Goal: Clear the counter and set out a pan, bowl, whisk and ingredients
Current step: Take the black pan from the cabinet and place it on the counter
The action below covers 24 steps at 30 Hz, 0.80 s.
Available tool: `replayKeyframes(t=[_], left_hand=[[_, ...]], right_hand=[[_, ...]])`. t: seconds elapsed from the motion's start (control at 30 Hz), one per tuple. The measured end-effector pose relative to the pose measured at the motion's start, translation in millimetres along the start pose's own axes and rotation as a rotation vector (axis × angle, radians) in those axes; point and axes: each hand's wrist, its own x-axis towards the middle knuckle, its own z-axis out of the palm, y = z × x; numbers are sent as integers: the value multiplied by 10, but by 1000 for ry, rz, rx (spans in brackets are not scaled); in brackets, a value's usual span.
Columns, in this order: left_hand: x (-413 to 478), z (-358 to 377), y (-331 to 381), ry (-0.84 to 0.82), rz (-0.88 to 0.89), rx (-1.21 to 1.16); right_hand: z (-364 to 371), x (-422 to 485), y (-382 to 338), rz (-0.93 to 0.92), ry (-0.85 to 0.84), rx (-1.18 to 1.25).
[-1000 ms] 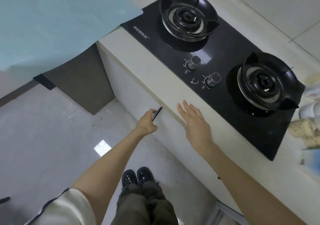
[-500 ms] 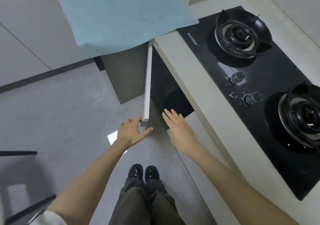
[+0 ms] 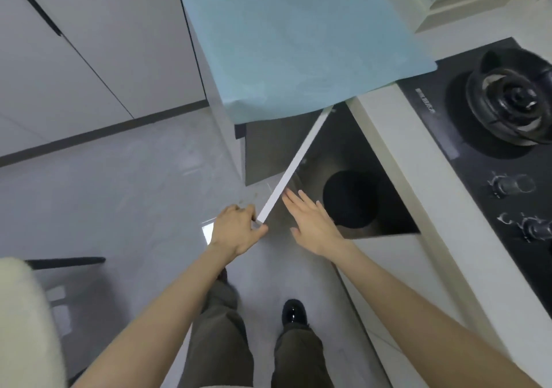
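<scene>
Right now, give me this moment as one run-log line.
left hand: grips cabinet door edge | right hand: open, at cabinet opening | door: open | inside: black round vessel, untouched

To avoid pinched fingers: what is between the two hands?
Head view: the white edge of the open cupboard door; the left hand grips its corner, the right hand is open.

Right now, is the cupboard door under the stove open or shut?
Open. The door stands angled out from the counter; the left hand grips its corner, and a dark round thing shows inside.
</scene>
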Motion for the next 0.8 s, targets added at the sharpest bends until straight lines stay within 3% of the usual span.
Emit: replayKeyframes(t=[0.37,0.7,0.8], left_hand=[[1087,-770,-1205,-16,-159,-345],[1465,-996,-1321,-10,-125,-727],[1328,-924,-1306,9,-225,-824]], right_hand=[[-103,977,-734,128,-41,137],[-182,1255,-769,227,-54,225],[-168,1260,-749,234,-30,250]])
